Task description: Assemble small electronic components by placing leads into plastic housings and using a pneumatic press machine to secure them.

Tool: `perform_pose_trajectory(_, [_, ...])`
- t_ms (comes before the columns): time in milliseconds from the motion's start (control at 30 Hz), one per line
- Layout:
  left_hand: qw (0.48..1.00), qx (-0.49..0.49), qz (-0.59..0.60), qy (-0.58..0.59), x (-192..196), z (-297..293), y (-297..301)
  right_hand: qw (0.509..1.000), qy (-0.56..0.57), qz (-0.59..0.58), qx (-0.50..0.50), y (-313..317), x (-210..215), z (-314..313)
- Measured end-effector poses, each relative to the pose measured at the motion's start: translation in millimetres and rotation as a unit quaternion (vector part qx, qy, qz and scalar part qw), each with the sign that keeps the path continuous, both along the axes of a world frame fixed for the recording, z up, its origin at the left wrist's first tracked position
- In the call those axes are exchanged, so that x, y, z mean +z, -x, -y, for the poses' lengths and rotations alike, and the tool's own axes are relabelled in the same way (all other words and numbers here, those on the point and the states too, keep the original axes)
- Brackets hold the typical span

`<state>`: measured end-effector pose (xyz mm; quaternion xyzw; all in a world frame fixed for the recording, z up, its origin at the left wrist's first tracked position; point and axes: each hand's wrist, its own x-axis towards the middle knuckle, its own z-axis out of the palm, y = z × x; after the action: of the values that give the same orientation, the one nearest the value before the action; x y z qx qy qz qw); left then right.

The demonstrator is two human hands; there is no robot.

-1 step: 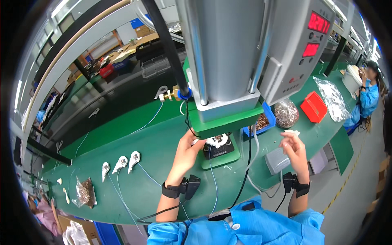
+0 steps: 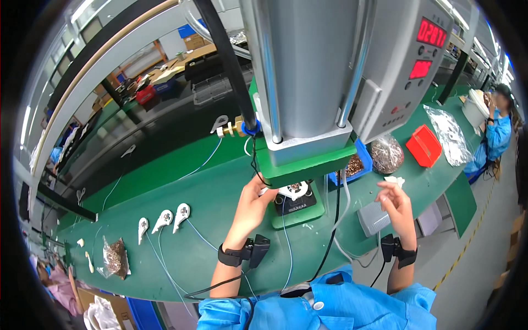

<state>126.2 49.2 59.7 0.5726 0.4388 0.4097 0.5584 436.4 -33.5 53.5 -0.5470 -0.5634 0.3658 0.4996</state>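
Factory hall, long green workbench (image 2: 209,220) curving L to R. Grey floor (image 2: 484,275) at right w/ a yellow line along the bench edge. Second bench row behind, across a dark aisle, w/ cardboard boxes (image 2: 193,41) & blue/red bins. Ceiling strip lights (image 2: 25,124) at upper left, bright & even. Another person in blue (image 2: 498,135) sits at far right end.
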Motion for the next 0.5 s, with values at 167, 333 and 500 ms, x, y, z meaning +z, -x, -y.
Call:
perform_pose_trajectory(167, [0.987, 0.078, 0.136, 0.026, 18.0, 10.1, 44.5, 0.998, 0.037, -0.035, -0.042, -16.2, -10.1, 16.7])
perform_pose_trajectory(333, [0.986, 0.164, -0.020, 0.014, 27.6, 3.1, 104.2, 0.935, -0.020, -0.335, -0.119, -58.2, -42.7, 34.1])
perform_pose_trajectory(500, [0.981, 0.196, -0.007, -0.003, -0.6, -92.0, 101.7, 0.707, -0.121, -0.693, -0.069, -103.1, -77.9, 44.6])
